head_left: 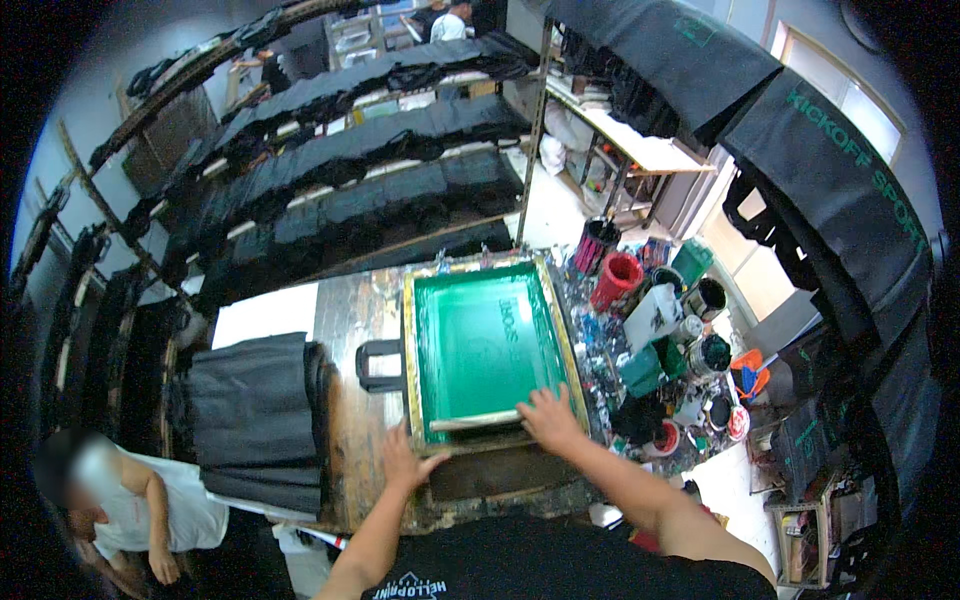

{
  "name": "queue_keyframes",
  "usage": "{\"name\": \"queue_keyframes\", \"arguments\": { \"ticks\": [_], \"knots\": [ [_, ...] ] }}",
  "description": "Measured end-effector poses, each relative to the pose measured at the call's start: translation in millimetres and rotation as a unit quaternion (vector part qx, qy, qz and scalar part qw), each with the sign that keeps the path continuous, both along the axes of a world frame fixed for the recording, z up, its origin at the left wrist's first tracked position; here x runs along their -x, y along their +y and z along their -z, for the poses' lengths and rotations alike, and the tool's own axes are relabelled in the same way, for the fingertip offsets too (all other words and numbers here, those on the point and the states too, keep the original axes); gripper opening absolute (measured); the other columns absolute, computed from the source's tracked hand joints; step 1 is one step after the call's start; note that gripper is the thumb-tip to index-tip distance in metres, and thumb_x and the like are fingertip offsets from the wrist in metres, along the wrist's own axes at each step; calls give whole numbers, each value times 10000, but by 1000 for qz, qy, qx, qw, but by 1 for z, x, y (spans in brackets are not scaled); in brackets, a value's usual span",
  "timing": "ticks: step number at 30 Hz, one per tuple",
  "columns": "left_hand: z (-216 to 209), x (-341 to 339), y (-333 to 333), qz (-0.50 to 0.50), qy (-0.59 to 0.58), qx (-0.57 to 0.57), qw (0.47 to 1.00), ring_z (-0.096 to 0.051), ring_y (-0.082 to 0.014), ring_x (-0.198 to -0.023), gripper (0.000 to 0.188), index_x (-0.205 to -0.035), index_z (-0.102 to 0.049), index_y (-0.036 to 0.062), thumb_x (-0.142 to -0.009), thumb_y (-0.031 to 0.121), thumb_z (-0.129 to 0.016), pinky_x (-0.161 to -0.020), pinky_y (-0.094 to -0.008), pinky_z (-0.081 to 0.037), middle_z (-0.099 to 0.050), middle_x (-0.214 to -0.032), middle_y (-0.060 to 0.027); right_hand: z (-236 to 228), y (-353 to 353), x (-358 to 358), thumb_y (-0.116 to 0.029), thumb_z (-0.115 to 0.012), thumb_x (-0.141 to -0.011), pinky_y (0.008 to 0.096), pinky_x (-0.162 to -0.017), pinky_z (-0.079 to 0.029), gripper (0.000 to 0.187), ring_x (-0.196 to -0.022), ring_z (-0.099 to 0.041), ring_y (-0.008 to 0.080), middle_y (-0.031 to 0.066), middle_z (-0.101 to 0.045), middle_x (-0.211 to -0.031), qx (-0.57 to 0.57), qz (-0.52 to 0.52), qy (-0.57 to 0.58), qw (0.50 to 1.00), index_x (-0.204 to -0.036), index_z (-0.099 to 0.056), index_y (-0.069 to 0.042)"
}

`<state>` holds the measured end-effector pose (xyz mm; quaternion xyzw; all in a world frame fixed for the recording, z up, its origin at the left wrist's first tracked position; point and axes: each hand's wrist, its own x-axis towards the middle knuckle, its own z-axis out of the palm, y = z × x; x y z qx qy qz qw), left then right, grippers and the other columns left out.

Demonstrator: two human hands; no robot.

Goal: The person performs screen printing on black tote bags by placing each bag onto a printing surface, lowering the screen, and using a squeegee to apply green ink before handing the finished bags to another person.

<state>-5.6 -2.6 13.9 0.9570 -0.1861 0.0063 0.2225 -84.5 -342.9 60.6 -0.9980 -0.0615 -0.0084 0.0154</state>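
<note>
A printing screen (pixel 580 385) with a yellowish frame lies flat on the work table, its mesh coated in wet green ink (pixel 480 345). Across its near end rests a squeegee (pixel 475 421) with a pale wooden bar. My right hand (pixel 548 418) grips the squeegee's right end, close to the frame's right side. My left hand (pixel 408 462) is at the near left corner of the frame, thumb and fingers spread, holding nothing. From under the frame's left side sticks out a black loop handle (pixel 378 366); whatever it belongs to is hidden beneath the screen.
Left of the screen lies a stack of black fabric bags (pixel 255 420). Ink pots, including a red tub (pixel 616 280), crowd the table's right side. Racks hung with black bags (pixel 370 195) stand beyond. Another person (pixel 150 500) is at the lower left.
</note>
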Motion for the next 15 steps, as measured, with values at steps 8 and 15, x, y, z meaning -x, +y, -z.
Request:
{"name": "queue_keyframes", "arguments": {
  "ticks": [8,15],
  "knots": [
    [33,1,11,14,-40,-54,998,-521,-320,-1038,852,-1251,-679,131,-577,602,-900,-895,-468,-396,-549,-1059,-116,23,29,19,-182,-713,-864,558,-1029,-285,481,-1151,-533,270,83,-589,-1180,-61,33,-81,994,-1320,-576,-119],
    [40,5,15,-2,-31,15,999,-549,-320,-1041,717,-1164,-701,108,-612,513,-914,-903,-469,-396,-593,-1049,-97,11,26,17,-176,-697,-866,578,-1016,-315,428,-1103,-551,272,69,-602,-1130,-92,35,-92,991,-1283,-603,-158]
  ]
}}
